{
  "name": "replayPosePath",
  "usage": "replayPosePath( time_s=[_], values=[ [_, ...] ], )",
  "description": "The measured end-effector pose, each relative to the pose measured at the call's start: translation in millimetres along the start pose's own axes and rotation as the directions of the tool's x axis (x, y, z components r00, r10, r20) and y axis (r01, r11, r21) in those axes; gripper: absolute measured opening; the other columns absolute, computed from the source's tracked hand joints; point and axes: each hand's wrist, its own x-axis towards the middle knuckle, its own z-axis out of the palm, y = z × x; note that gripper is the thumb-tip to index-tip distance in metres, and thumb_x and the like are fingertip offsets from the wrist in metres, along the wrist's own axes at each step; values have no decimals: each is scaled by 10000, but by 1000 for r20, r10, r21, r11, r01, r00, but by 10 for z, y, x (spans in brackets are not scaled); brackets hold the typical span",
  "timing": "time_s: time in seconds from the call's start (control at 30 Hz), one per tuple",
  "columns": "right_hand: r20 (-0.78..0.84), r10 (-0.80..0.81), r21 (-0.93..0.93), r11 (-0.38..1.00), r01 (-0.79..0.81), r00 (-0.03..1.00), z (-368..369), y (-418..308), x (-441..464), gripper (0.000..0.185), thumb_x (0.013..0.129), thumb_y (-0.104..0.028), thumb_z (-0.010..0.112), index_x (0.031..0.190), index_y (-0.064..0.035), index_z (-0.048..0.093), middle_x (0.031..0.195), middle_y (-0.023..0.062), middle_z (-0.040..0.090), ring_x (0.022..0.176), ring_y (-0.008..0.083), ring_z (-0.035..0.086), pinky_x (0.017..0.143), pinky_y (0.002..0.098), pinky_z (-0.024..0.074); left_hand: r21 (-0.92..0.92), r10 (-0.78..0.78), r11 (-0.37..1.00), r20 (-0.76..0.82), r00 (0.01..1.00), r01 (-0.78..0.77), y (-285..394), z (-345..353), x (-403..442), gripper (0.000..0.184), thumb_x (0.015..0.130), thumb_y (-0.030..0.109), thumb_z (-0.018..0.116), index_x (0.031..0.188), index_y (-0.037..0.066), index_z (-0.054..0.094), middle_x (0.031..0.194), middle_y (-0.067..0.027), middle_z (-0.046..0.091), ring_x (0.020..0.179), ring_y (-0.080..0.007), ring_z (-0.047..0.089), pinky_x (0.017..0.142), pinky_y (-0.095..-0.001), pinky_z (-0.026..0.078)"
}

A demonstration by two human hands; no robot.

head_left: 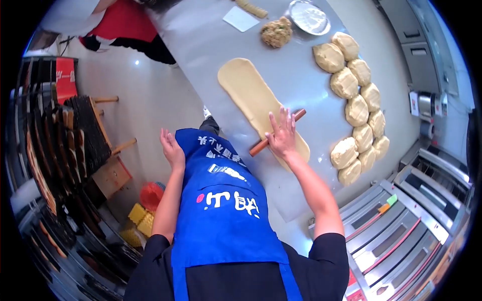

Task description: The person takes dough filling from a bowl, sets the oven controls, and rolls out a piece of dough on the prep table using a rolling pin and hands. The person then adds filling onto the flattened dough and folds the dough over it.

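A long flat sheet of dough (246, 88) lies slantwise on the metal table, with a brown wooden rolling pin (299, 115) across its nearer part. My right hand (282, 134) rests flat on the middle of the pin, palm down and fingers spread, not wrapped round it. The pin's two ends stick out on either side of the hand. Away from the table, my left hand (172, 150) hangs beside my blue apron (221, 220), fingers stretched out and nothing visible in it.
Several dough lumps (357, 110) line the table's right side. At its far end are a filling mound (276, 32), a bowl of white powder (309, 17), a white scraper (240, 19) and a dough strip (251, 8). A person in red (131, 22) stands far left; ovens (396, 241) stand right.
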Motion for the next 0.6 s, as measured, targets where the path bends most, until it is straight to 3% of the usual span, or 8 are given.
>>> replayPosePath(
  time_s=[0.07,0.2,0.3,0.37,0.47,0.5,0.6],
  values=[
    [-203,34,-57,997,-47,979,41,-238,561,725,1069,-574,531,1671,-180,442,1783,240,199,1646,470,166,1330,616,108,24,10,1000,-31,999,-9,1,-78,-38,548,1183,302,448,1629,-8,371,1589,-263,530,1370,-332,628,1163,-414,480],
    [-299,55,4,998,-57,953,104,-538,1559,721,1095,-574,488,1633,-94,471,1745,253,287,1631,468,209,1324,619,124,44,3,999,28,1000,-4,-160,-59,59,526,1184,284,444,1610,-18,384,1524,-272,580,1347,-322,647,1136,-415,497],
    [-364,-98,111,983,148,926,-56,-548,1772,654,1125,-512,453,1553,-23,528,1626,247,493,1567,431,377,1299,599,224,-35,35,999,32,999,-34,-9,-38,207,523,1185,295,447,1605,-9,387,1481,-260,623,1258,-301,696,1102,-398,520],
    [-291,-142,120,976,183,946,-242,-521,1427,632,1132,-479,450,1558,-19,533,1641,244,481,1552,435,408,1282,582,273,-111,5,994,21,1000,-3,22,-54,306,522,1184,298,448,1606,-3,386,1470,-253,635,1231,-297,710,1093,-394,527],
    [-162,-114,107,985,132,980,-76,-331,771,704,1108,-548,469,1608,-53,499,1697,234,414,1590,486,325,1290,609,238,-145,-51,988,-16,999,48,1,-150,458,523,1189,306,437,1608,-1,380,1459,-239,651,1213,-294,722,1086,-391,534],
    [-101,-113,21,993,116,988,23,-275,646,732,1098,-585,459,1628,-81,484,1721,236,369,1601,502,285,1294,629,207,-172,-102,980,-30,994,96,-14,-172,504,521,1191,307,431,1608,-1,378,1454,-232,658,1209,-290,725,1081,-389,539],
    [-45,-104,-98,990,99,994,201,-384,1222,781,1080,-651,431,1664,-132,447,1759,238,286,1621,527,205,1301,658,146,-165,-159,975,-46,986,149,-178,-213,666,514,1197,305,417,1611,5,373,1450,-225,662,1198,-279,730,1075,-381,547]
  ],
)
